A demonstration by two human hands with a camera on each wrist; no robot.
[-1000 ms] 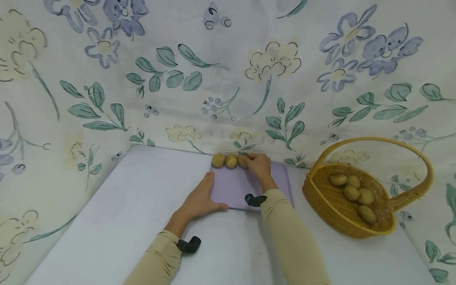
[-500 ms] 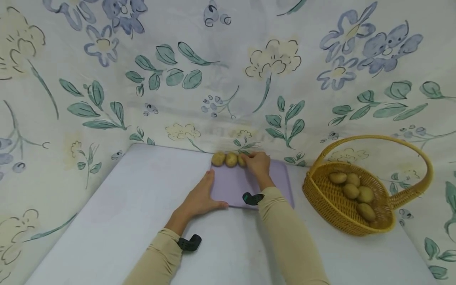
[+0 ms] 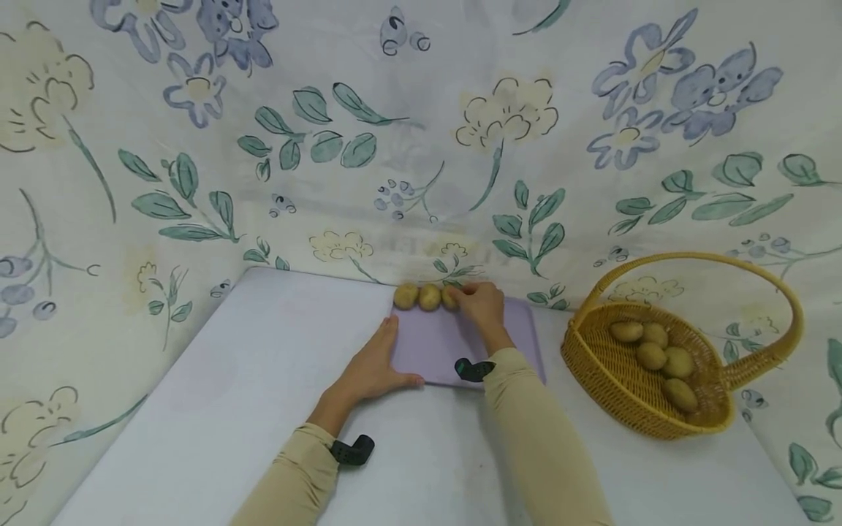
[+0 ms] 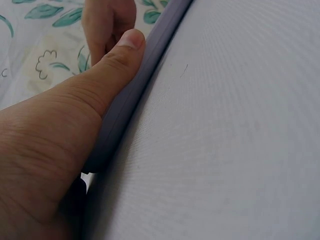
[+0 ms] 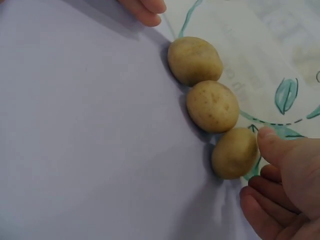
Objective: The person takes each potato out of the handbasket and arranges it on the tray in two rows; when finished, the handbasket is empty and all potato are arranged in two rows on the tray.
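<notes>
The left hand (image 3: 371, 367) is resting against the purple tray (image 3: 427, 347), fingers straight along its left edge, thumb stretched along the near edge, gripping nothing. Three potatoes are lying in a row along the tray's far edge. The right hand (image 3: 484, 305) is reaching the rightmost potato (image 5: 235, 153), thumb and loosely bent fingers standing apart around its end; whether they are touching, I cannot tell. Farther right, a wicker basket (image 3: 608, 398) is holding five potatoes (image 3: 680, 362).

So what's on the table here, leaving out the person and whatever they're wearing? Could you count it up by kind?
Potatoes: 8 (3 in a row on the board, 5 in the basket)
Lilac board: 1
Wicker basket: 1
Total: 10
</notes>
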